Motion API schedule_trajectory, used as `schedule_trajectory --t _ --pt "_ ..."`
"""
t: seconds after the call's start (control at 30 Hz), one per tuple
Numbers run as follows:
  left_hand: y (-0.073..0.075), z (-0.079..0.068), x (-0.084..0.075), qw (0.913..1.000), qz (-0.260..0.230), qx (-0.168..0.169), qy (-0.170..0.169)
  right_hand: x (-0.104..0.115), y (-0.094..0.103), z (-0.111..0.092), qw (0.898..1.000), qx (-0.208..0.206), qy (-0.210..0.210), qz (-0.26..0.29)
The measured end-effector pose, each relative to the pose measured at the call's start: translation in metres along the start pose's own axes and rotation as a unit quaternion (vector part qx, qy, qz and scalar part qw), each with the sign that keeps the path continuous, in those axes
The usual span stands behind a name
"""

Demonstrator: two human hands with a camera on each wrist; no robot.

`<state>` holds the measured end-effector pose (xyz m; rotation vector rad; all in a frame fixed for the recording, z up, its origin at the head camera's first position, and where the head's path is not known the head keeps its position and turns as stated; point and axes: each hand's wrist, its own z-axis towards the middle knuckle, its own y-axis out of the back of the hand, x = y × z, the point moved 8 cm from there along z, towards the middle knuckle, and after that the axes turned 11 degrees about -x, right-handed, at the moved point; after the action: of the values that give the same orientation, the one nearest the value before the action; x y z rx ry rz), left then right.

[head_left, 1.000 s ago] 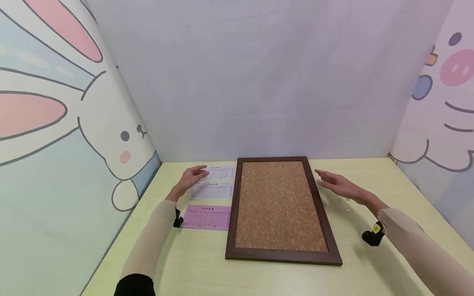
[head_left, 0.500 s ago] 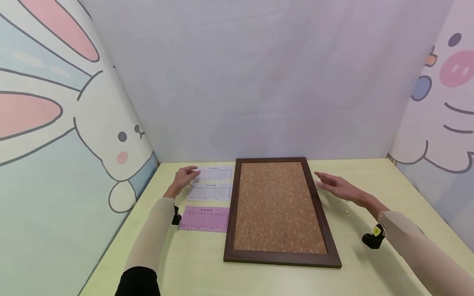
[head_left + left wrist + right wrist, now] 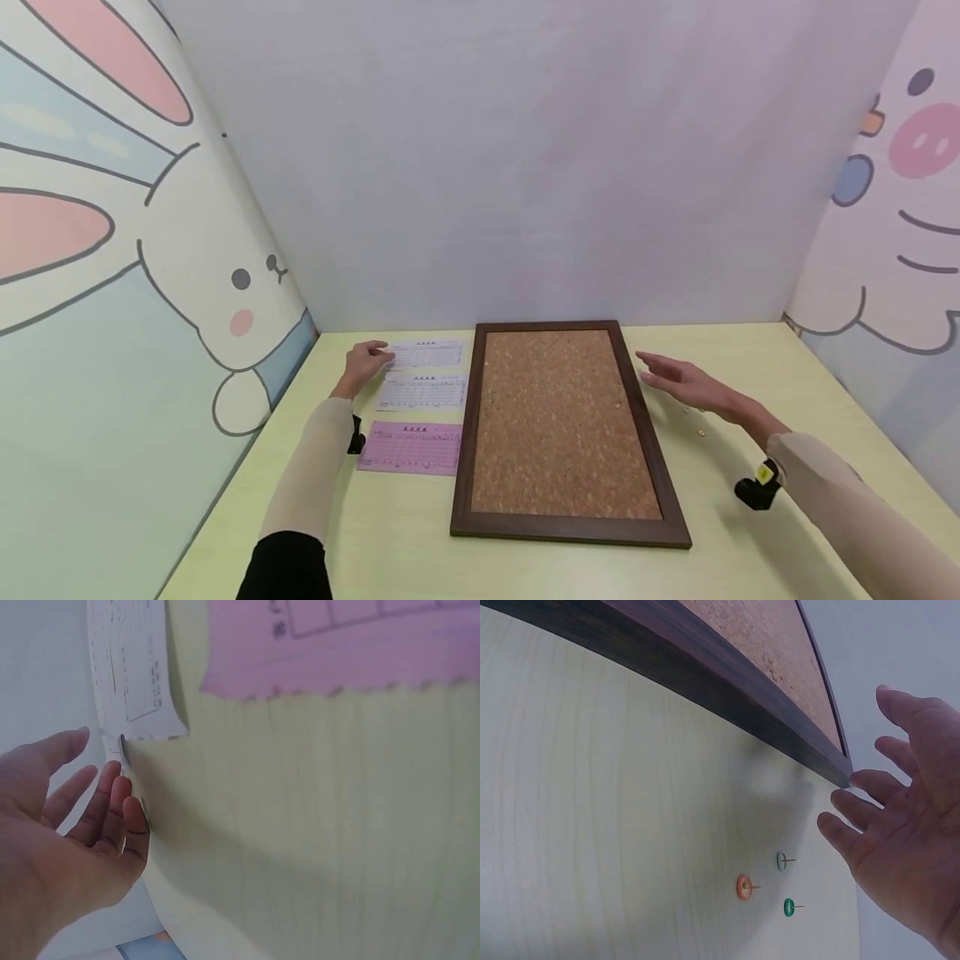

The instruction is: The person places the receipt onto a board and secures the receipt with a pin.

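My left hand (image 3: 364,365) is at the left edge of the farthest white printed slip (image 3: 429,354), its fingertips overlapping that edge in the head view. In the left wrist view its fingers (image 3: 112,799) bend loosely, with the thumb apart from them. A second white slip (image 3: 422,392) and a pink slip (image 3: 411,447) lie nearer, in a column. My right hand (image 3: 684,383) hovers beside the right side of a brown-framed corkboard (image 3: 562,425), fingers relaxed and holding nothing. Below it, three pushpins lie on the table: orange (image 3: 744,887), green (image 3: 789,907) and pale blue-green (image 3: 781,861).
The pale wooden table (image 3: 390,533) ends at a grey back wall (image 3: 525,167). Side walls carry a cartoon rabbit (image 3: 217,275) and a pig (image 3: 922,142). The corkboard takes up the middle, its raised frame close to the slips on the left.
My left hand has drawn leftward from over the farthest white slip to its left edge, uncovering more of the print. The right hand has stayed nearly still. The head view has shifted slightly.
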<state>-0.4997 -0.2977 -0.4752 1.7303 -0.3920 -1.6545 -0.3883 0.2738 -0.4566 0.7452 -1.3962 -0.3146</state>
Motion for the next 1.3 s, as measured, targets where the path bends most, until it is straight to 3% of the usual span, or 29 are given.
schedule_trajectory --t 0.43,0.8,1.3 --pt "0.007 0.001 0.007 0.9996 0.010 -0.010 0.024 0.002 -0.002 0.000 1.000 0.003 0.002 0.006" --pt "0.000 0.008 0.008 0.9993 0.032 0.006 0.019 0.003 0.001 0.000 1.000 0.001 0.004 0.004" --pt "-0.006 -0.004 -0.001 0.9983 0.053 0.004 0.025 0.002 0.000 -0.001 1.000 0.000 0.001 0.008"
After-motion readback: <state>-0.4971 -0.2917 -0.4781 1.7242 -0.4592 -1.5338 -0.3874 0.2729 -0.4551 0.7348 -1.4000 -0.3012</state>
